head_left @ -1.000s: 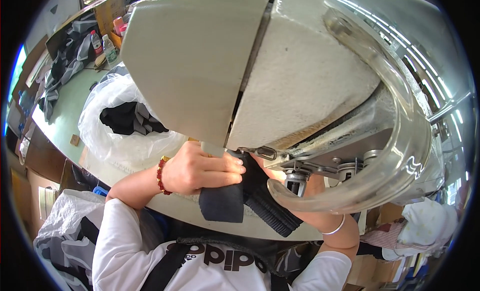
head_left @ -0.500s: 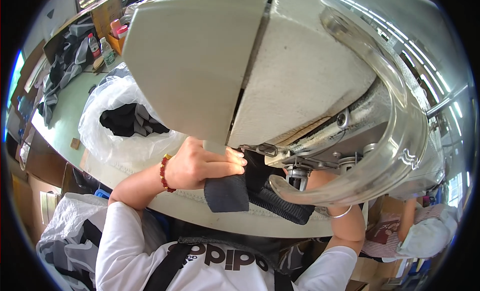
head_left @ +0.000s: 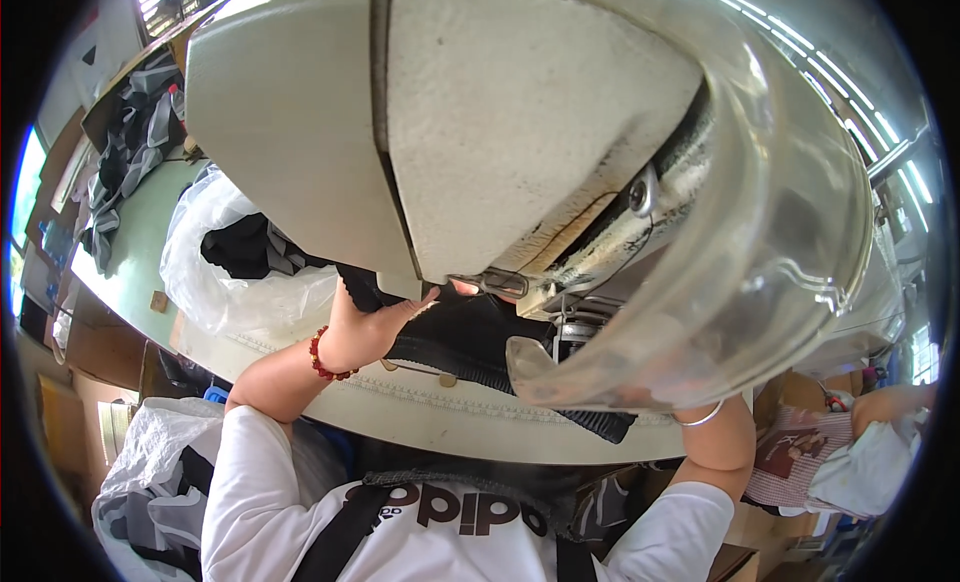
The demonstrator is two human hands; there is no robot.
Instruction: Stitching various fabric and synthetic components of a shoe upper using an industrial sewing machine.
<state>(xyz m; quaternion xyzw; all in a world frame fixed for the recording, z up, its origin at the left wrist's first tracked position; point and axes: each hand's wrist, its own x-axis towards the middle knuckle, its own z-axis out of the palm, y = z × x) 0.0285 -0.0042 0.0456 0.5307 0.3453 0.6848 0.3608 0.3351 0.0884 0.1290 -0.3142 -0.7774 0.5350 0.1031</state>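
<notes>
My left hand (head_left: 372, 332), with a red beaded bracelet at its wrist, is at the left end of a black fabric piece (head_left: 450, 339) under the sewing machine's head (head_left: 540, 122). Its thumb and a fingertip close on the cloth; the other fingers are hidden. A ribbed black band (head_left: 600, 423) sticks out along the near side of the fabric. My right hand (head_left: 665, 380) is at the fabric's right, blurred behind the machine's clear curved guard (head_left: 790, 272), so its fingers cannot be made out.
A white plastic bag (head_left: 190, 267) of black and grey cloth stands left on the pale table (head_left: 420, 407). More cloth (head_left: 130, 147) lies at the far left. Another bag (head_left: 150, 432) sits below the table edge. Another person's arm (head_left: 895, 407) shows at right.
The machine head shifts left and looms larger in view. My left hand has turned, thumb toward the machine; the dark flap hanging below it is gone from sight. My right hand has moved slightly right.
</notes>
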